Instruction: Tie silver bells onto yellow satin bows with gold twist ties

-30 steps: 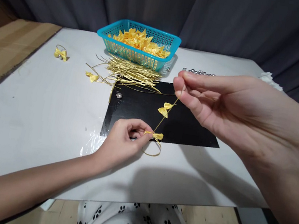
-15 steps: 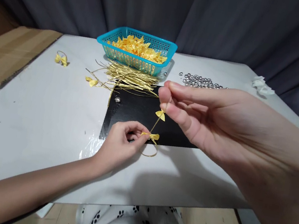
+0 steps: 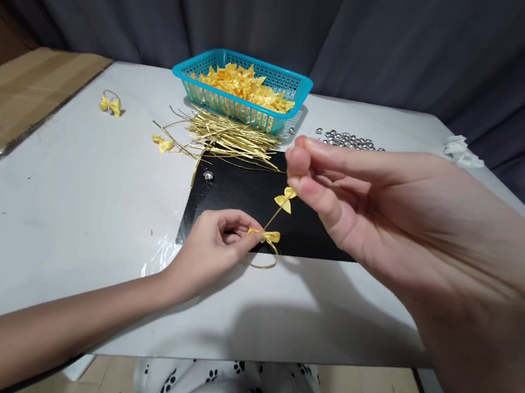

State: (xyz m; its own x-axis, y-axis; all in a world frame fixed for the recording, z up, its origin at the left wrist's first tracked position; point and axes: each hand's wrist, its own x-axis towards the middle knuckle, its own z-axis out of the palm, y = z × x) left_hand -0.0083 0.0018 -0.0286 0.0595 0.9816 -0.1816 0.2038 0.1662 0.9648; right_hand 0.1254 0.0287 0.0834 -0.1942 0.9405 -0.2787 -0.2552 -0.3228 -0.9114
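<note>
The left hand [image 3: 219, 246] pinches a yellow ribbon bow [image 3: 272, 236]; the right hand [image 3: 372, 209] holds a gold cord [image 3: 273, 218] extending from it. Behind stands a turquoise basket [image 3: 296, 109].

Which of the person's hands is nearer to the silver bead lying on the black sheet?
Left. The left hand sits just below the silver bead in the picture, pinching a yellow bow; the right hand is raised, farther off to the bead's right.

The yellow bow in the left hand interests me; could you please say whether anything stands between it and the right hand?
In this view, a second yellow bow shows between the held bow and the right hand, overlapping the gold cord; whether it touches the cord is unclear.
</note>
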